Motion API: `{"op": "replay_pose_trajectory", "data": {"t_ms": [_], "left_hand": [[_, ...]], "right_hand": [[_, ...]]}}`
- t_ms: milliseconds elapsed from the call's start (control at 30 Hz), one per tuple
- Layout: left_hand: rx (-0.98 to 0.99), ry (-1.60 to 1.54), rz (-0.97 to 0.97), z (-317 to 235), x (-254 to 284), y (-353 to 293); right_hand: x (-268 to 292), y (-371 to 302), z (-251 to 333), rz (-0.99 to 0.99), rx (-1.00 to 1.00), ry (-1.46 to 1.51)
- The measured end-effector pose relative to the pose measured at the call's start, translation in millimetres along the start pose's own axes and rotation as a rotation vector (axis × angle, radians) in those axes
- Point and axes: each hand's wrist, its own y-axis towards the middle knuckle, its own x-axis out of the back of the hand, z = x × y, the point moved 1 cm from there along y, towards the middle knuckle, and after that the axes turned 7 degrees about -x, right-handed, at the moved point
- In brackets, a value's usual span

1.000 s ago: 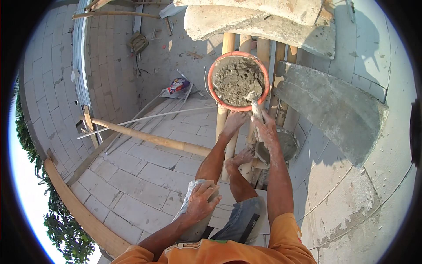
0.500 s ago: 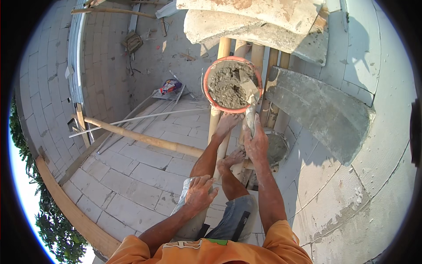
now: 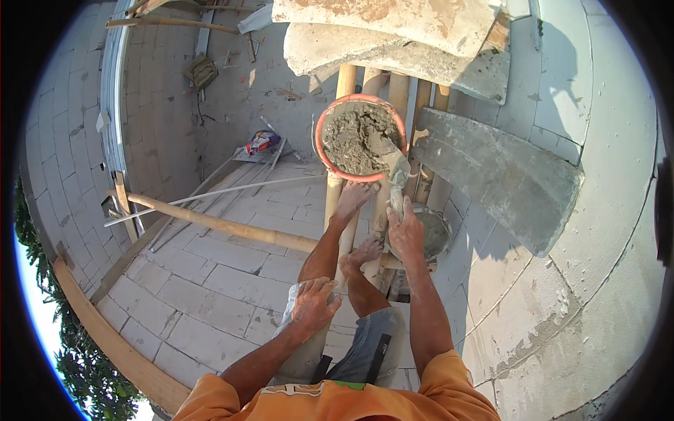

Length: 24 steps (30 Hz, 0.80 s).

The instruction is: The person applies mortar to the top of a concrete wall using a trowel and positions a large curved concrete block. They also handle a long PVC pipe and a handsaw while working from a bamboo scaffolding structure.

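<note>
An orange-rimmed bucket [image 3: 320, 145] full of wet grey mortar [image 3: 354, 133] stands ahead of me, on or over bamboo poles. My right hand [image 3: 407, 235] is closed round the handle of a mortar-smeared trowel [image 3: 397, 167]. The trowel's blade lies over the bucket's near right rim, its tip against the mortar. My left hand [image 3: 314, 303] rests on my left knee, fingers loosely apart and holding nothing. Both bare feet are on the poles, just on the near side of the bucket.
Bamboo poles [image 3: 346, 83] run ahead under pale, mortar-stained boards [image 3: 393, 49]. A grey slab [image 3: 498, 175] leans at the right, near the block wall [image 3: 540, 309]. A second container of mortar [image 3: 432, 231] sits beside my right forearm. Another bamboo pole [image 3: 225, 226] crosses on the left.
The trowel has come back toward me, from over the mortar to the bucket's near right rim. My right hand has drawn nearer with it. My left hand stays on the knee.
</note>
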Motion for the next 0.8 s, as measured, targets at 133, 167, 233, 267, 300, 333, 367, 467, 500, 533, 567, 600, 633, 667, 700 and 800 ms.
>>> {"op": "replay_pose_trajectory", "data": {"t_ms": [133,167,233,267,300,333,367,467,500,533,567,600,633,667,700,800], "left_hand": [[-0.012,0.008,0.005,-2.5,2.7,2.4],[-0.014,0.010,0.007,-4.2,2.3,2.4],[-0.010,0.020,0.006,-2.1,1.4,2.5],[-0.005,0.030,0.004,-1.7,0.1,2.2],[-0.012,0.027,0.009,-1.4,-1.1,2.7],[-0.019,0.024,0.015,-1.4,-1.8,2.7],[-0.018,0.036,0.013,-1.8,-1.9,2.0],[-0.026,0.033,0.007,-2.7,-3.3,1.6],[-0.017,0.034,0.002,-2.9,-3.2,1.0],[-0.012,0.034,-0.003,-3.4,-2.3,0.6],[-0.021,0.040,-0.005,-3.8,-1.3,0.9],[-0.031,0.046,-0.012,-4.0,-2.3,0.6],[-0.048,0.053,-0.018,-5.2,-2.3,1.7],[-0.081,0.058,-0.017,-6.3,0.9,4.1],[-0.051,0.057,-0.019,-6.3,1.5,5.7],[-0.073,0.066,-0.032,-12.6,3.6,9.9]], "right_hand": [[-13.7,5.8,-11.4,-0.068,-0.002,0.023],[-22.9,13.9,-20.6,-0.130,0.111,0.046],[-23.7,36.6,-5.4,0.070,-0.034,0.257],[-25.6,44.8,0.3,0.270,-0.179,0.458],[-29.2,50.9,-0.2,0.274,-0.175,0.469],[-33.6,56.8,-4.1,0.316,-0.224,0.603],[-37.3,60.7,-7.1,0.358,-0.275,0.737],[-45.7,64.8,-21.1,0.370,-0.310,0.807],[-44.1,63.8,-25.8,0.370,-0.306,0.812],[-40.8,61.7,-30.5,0.390,-0.279,0.815],[-37.6,58.8,-33.8,0.406,-0.250,0.819],[-30.8,53.4,-34.4,0.390,-0.245,0.824],[-21.7,47.5,-34.0,0.391,-0.206,0.828],[-10.0,41.4,-32.9,0.383,-0.164,0.834],[4.6,30.2,-29.8,0.404,-0.145,0.833],[56.3,-24.0,-11.1,0.334,-0.038,0.721]]}}
